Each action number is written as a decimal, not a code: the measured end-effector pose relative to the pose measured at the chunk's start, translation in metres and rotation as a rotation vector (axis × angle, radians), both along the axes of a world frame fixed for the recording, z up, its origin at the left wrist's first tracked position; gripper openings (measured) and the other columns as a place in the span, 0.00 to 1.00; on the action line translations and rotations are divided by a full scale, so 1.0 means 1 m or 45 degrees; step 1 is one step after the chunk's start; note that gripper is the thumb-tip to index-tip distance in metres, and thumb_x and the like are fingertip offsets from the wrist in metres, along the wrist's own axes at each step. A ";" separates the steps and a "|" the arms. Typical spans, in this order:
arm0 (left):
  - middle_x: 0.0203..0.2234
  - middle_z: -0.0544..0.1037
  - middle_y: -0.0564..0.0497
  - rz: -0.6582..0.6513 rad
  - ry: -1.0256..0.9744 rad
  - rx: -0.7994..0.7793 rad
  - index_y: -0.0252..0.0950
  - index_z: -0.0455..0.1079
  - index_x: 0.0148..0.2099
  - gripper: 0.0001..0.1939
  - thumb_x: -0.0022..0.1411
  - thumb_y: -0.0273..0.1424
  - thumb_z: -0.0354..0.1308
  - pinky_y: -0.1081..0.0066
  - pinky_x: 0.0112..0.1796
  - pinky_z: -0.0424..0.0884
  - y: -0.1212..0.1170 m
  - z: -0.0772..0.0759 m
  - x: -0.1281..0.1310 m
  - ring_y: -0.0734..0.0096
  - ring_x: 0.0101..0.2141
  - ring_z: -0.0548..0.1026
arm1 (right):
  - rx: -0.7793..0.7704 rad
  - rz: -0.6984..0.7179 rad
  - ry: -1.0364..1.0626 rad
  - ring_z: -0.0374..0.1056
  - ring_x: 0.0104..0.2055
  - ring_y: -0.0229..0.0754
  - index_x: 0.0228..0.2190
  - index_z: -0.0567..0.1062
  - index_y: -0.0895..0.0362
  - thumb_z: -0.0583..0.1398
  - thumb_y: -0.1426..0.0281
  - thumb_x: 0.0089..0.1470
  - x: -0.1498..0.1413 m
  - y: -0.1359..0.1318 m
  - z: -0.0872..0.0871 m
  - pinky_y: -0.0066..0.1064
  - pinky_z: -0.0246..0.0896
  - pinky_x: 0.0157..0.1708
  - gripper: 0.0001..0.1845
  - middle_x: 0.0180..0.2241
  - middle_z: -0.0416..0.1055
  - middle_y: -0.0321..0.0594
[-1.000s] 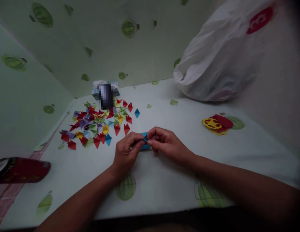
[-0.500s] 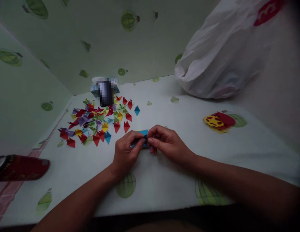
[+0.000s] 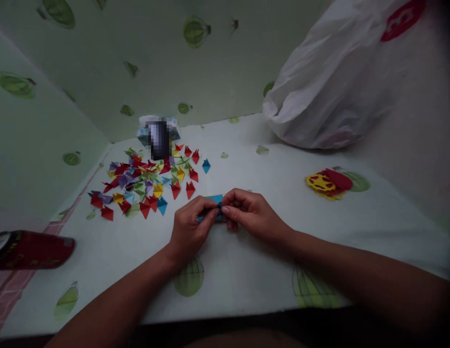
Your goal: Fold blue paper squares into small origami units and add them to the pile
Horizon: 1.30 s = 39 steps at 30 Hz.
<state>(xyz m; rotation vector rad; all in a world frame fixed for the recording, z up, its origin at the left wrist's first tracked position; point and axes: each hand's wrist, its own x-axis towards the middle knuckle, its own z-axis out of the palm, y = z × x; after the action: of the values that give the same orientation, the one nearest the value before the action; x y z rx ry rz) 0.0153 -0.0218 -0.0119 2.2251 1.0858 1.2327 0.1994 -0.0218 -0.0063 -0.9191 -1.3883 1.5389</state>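
My left hand (image 3: 190,221) and my right hand (image 3: 254,216) meet at the middle of the table, thumbs and forefingers pinched together. Between their fingertips is a small dark blue folded paper (image 3: 219,206), mostly covered by the fingers. Beneath it lies a flat stack of paper with a blue sheet (image 3: 213,198) on top, partly hidden by both hands. To the left spreads a pile of small folded paper pieces (image 3: 148,202) in red, yellow, green, purple and blue. One blue folded piece (image 3: 206,166) sits a little apart at the pile's right side.
Behind the pile stand a tissue pack (image 3: 176,129) and a blurred-out dark phone-like object (image 3: 159,140). A red can (image 3: 39,250) is at the left edge. Red and yellow cut-outs (image 3: 328,183) lie on the right, with a large white plastic bag (image 3: 319,96) behind them.
Both hands keep nearly the same pinch on the small blue paper. The whole view has shifted very slightly; the other things stay in place.
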 end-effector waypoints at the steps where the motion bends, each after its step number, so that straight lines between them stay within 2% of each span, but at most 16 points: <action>1: 0.28 0.78 0.51 0.001 0.003 0.000 0.35 0.72 0.36 0.04 0.65 0.24 0.59 0.74 0.30 0.71 0.000 0.000 0.000 0.73 0.28 0.76 | 0.006 0.000 -0.010 0.66 0.21 0.33 0.31 0.71 0.56 0.64 0.65 0.54 0.000 0.000 0.000 0.28 0.63 0.23 0.09 0.23 0.70 0.32; 12: 0.28 0.78 0.51 0.020 0.001 -0.005 0.36 0.73 0.36 0.04 0.65 0.24 0.59 0.73 0.30 0.72 0.000 -0.001 0.000 0.73 0.28 0.76 | 0.185 -0.053 -0.210 0.66 0.23 0.35 0.31 0.71 0.56 0.60 0.66 0.58 0.002 -0.001 0.001 0.29 0.61 0.25 0.06 0.22 0.69 0.33; 22: 0.29 0.78 0.52 0.023 0.009 0.006 0.36 0.72 0.37 0.03 0.65 0.24 0.60 0.73 0.31 0.72 -0.001 -0.002 0.000 0.73 0.29 0.76 | 0.151 -0.078 -0.242 0.67 0.22 0.35 0.30 0.71 0.55 0.59 0.68 0.57 0.002 -0.001 0.001 0.29 0.62 0.25 0.05 0.22 0.68 0.32; 32: 0.28 0.78 0.51 0.054 0.043 0.032 0.36 0.72 0.36 0.04 0.65 0.24 0.59 0.73 0.32 0.72 -0.001 -0.001 0.000 0.72 0.30 0.76 | 0.259 -0.119 -0.352 0.65 0.21 0.35 0.28 0.70 0.55 0.59 0.70 0.56 0.002 -0.003 0.003 0.28 0.58 0.23 0.05 0.21 0.68 0.31; 36: 0.30 0.78 0.51 0.057 -0.007 0.018 0.36 0.73 0.38 0.03 0.66 0.24 0.59 0.72 0.33 0.73 -0.002 -0.002 0.000 0.71 0.31 0.77 | 0.160 -0.228 -0.294 0.66 0.20 0.35 0.28 0.69 0.55 0.60 0.69 0.56 0.001 -0.003 0.001 0.28 0.59 0.23 0.05 0.20 0.67 0.31; 39: 0.32 0.79 0.50 0.058 -0.032 0.037 0.36 0.73 0.39 0.04 0.66 0.23 0.59 0.72 0.34 0.74 -0.001 -0.004 0.000 0.71 0.33 0.77 | 0.042 -0.236 -0.207 0.66 0.20 0.35 0.28 0.69 0.55 0.60 0.67 0.55 -0.001 -0.003 0.000 0.29 0.60 0.23 0.06 0.21 0.70 0.33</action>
<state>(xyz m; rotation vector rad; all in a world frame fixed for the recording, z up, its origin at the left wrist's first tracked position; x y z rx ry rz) 0.0149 -0.0225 -0.0160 2.2119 1.1214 1.2992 0.1984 -0.0244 -0.0065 -1.1398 -1.3943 1.3229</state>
